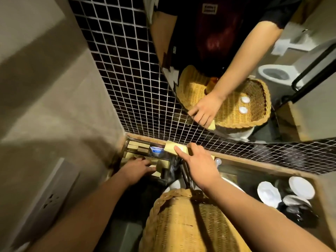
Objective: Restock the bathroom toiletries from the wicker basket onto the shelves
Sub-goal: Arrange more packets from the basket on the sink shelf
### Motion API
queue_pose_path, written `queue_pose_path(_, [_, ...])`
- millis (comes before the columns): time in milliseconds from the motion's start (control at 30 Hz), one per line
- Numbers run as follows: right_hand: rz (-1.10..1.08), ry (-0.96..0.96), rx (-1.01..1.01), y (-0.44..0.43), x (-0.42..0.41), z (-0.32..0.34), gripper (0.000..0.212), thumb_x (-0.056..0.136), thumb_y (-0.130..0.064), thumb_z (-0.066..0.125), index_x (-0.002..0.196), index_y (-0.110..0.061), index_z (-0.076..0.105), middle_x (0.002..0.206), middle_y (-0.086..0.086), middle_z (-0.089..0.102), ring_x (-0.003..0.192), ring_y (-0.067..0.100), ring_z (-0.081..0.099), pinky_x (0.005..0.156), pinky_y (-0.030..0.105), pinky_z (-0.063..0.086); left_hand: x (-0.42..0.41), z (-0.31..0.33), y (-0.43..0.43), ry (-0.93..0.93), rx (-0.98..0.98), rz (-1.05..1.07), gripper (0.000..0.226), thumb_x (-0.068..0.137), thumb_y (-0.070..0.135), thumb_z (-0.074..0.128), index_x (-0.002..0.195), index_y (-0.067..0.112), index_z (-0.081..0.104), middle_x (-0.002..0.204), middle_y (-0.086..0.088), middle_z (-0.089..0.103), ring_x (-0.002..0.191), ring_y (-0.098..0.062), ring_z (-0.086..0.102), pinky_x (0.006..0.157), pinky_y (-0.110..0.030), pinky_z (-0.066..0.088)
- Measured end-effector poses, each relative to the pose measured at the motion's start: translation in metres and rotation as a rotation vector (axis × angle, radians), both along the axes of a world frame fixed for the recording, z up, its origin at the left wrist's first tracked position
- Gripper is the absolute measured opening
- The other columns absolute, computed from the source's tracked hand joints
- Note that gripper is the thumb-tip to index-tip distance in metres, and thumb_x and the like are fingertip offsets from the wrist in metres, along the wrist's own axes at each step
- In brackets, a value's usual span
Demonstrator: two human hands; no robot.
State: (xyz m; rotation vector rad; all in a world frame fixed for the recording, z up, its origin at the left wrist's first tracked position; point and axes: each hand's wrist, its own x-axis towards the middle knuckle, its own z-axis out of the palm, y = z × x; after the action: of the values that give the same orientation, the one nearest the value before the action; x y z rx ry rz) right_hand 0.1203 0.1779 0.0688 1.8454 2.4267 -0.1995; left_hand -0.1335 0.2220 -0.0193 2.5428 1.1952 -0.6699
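Black mosaic tiles (127, 79) with pale grout up the back wall, meeting rough beige plaster (36, 88) at the left corner. Grey wall socket (48, 199) low on that plaster. Round mirror (309, 113) against the tiles, with a white toilet (274, 75) and a black bar (316, 64) reflected in it. Three white round lids (301, 187) close together at far right, over dark glossy shapes too blurred to name.
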Motion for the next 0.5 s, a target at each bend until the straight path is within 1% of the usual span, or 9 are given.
queue_pose_path(100, [-0.018, 0.015, 0.021, -0.003, -0.002, -0.002, 0.081, 0.088, -0.002, 0.047, 0.155, -0.038, 0.018, 0.140, 0.014, 0.037, 0.123, 0.031, 0.039, 0.103, 0.044, 0.039, 0.002, -0.007, -0.003, -0.051, -0.009, -0.025, 0.062, 0.097, 0.015, 0.051, 0.148, 0.043, 0.032, 0.158, 0.003, 0.030, 0.134, -0.028, 0.036, 0.102, -0.042, 0.040])
queue_pose_path(233, [-0.034, 0.033, 0.027, -0.003, -0.003, -0.003, 0.081, 0.088, -0.001, 0.047, 0.155, -0.038, 0.019, 0.136, 0.013, 0.039, 0.123, 0.031, 0.039, 0.105, 0.042, 0.037, 0.002, -0.013, -0.004, -0.106, -0.009, -0.020, 0.059, 0.098, 0.016, 0.048, 0.148, 0.042, 0.033, 0.160, 0.005, 0.026, 0.137, -0.025, 0.032, 0.103, -0.041, 0.038])
queue_pose_path(333, [-0.039, 0.043, 0.022, -0.003, -0.004, -0.002, 0.082, 0.088, 0.001, 0.050, 0.155, -0.038, 0.020, 0.138, 0.013, 0.038, 0.124, 0.030, 0.039, 0.106, 0.041, 0.038, -0.003, -0.016, -0.007, -0.107, -0.002, -0.010, 0.062, 0.097, 0.014, 0.050, 0.148, 0.043, 0.032, 0.162, 0.008, 0.020, 0.139, -0.024, 0.029, 0.101, -0.041, 0.038])
queue_pose_path(400, [-0.048, 0.048, 0.021, -0.004, -0.004, -0.001, 0.083, 0.088, 0.002, 0.051, 0.154, -0.037, 0.021, 0.137, 0.012, 0.039, 0.124, 0.030, 0.039, 0.106, 0.040, 0.038, -0.007, -0.020, -0.013, -0.115, 0.015, -0.001, 0.066, 0.095, 0.011, 0.053, 0.148, 0.043, 0.032, 0.163, 0.009, 0.015, 0.142, -0.023, 0.024, 0.103, -0.044, 0.037])
queue_pose_path(500, [-0.052, 0.049, 0.008, -0.005, -0.005, 0.000, 0.084, 0.088, 0.003, 0.051, 0.155, -0.038, 0.019, 0.134, 0.011, 0.039, 0.122, 0.029, 0.039, 0.105, 0.039, 0.038, -0.011, -0.027, -0.023, -0.125, 0.037, -0.003, 0.073, 0.089, 0.007, 0.059, 0.149, 0.039, 0.033, 0.164, 0.003, 0.010, 0.147, -0.026, 0.016, 0.108, -0.048, 0.034])
